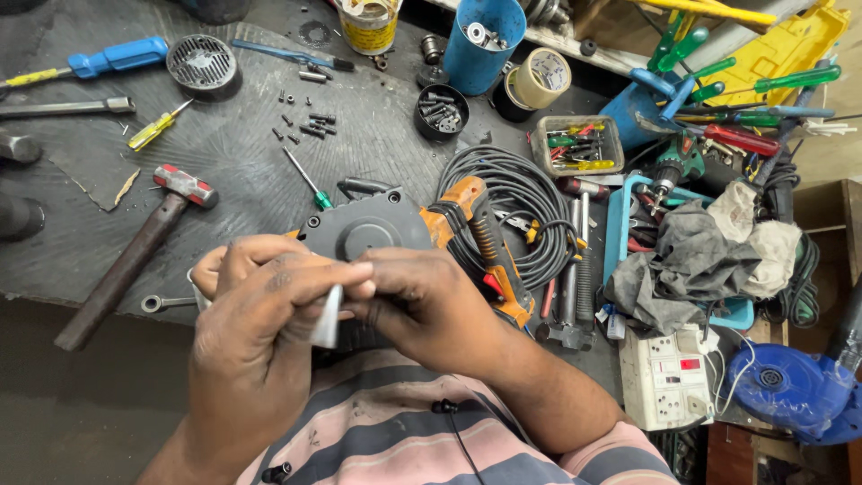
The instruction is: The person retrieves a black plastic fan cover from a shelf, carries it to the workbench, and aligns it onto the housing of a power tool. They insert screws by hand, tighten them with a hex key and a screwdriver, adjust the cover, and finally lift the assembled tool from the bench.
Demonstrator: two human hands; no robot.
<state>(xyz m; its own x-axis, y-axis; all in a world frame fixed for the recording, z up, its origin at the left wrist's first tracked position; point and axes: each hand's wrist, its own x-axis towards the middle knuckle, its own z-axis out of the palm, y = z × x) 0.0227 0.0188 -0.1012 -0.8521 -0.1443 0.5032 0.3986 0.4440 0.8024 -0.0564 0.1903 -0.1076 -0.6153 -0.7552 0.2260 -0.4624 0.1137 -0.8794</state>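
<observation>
Left hand [256, 328] grip pinching small white flat piece [328, 316], held close for inspection | right hand [417, 301] fingers pressed on its edge, steadying | orange-and-black power tool [404, 229] just behind on dark worktop [233, 171], wooden-handled hammer [135, 251] left within reach

Bench: dark workbench [233, 171] — scuffed top
Left side: hammer [135, 256], blue-handled screwdriver [99, 63], yellow screwdriver [154, 128]
Middle: loose screws [305, 121], green screwdriver [308, 182]
Right: coiled black cable [525, 202] — beside the orange-and-black power tool [422, 233]

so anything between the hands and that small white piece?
Nothing visible. Both the left hand and right hand already pinch the small white piece directly, just above the orange-and-grey power tool.
</observation>
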